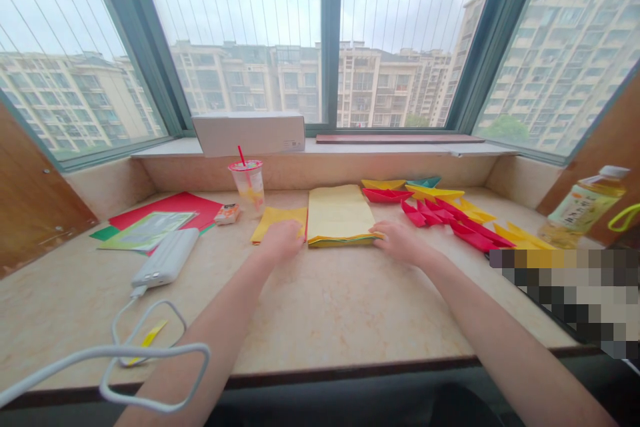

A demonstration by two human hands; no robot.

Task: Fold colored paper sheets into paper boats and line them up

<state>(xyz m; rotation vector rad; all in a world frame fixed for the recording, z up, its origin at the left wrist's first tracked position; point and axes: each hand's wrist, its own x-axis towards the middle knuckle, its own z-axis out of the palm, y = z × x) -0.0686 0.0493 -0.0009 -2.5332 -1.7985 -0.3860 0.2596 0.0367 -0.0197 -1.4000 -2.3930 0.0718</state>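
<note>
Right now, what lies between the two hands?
A stack of paper, pale yellow on top, lies between the left hand and right hand, seen in the head view.

No wording can be read for certain. The drink bottle point(583, 207) bears a label point(574, 211) with dark characters, too blurred to decipher; the white box point(247, 134) carries tiny, illegible print near its lower right corner.

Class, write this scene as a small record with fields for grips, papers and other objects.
Left grip: on the yellow paper sheets, grasp unclear
Right grip: touching the near right corner of the pale-yellow rectangular paper stack
Right of stack: red paper boats, yellow paper boats, teal paper boat
Left side: red paper sheet, white plastic power bank
Behind yellow sheets: clear plastic cup, red straw
Far right: clear plastic bottle
</note>
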